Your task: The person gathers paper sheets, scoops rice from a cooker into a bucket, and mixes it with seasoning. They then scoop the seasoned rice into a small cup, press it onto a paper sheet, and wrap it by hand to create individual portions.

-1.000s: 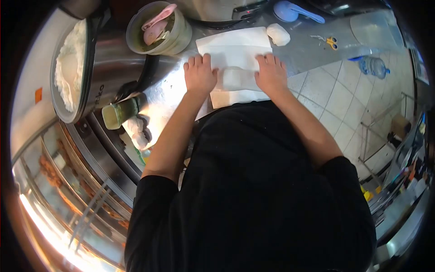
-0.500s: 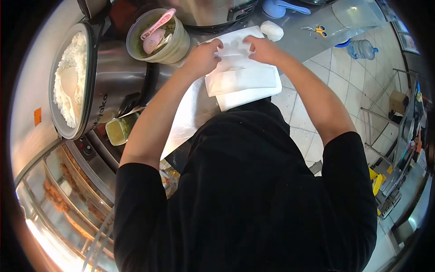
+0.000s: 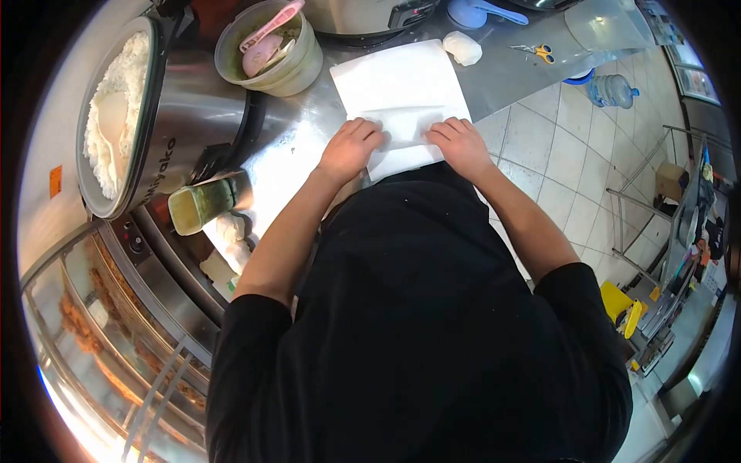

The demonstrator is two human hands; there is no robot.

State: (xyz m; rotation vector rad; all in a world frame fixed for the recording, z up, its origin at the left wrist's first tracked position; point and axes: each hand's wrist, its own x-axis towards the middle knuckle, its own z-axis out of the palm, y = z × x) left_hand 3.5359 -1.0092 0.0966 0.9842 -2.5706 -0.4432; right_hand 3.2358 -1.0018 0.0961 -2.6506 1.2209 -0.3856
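Note:
White wrapping paper (image 3: 397,76) lies on the metal counter just in front of my body, its near part folded up into a bulging flap. At the left end of that fold, my left hand (image 3: 353,148) has its fingers curled over the paper. My right hand (image 3: 461,147) grips the opposite end in the same way, fingertips turned inward. Whatever makes the fold bulge is hidden under the paper. Just past the sheet's far right corner sits a small white wrapped bundle (image 3: 462,48).
A tub (image 3: 289,73) with a pink ladle stands at back left, beside a cooker of rice (image 3: 116,131). An open container (image 3: 202,204) is nearer. Scissors (image 3: 540,52) and a blue ladle (image 3: 486,11) lie at back right. A heated display case (image 3: 116,324) is at lower left.
Both hands have come toward my body, from the paper's far part to its near fold. The far part of the sheet now lies flat and uncovered.

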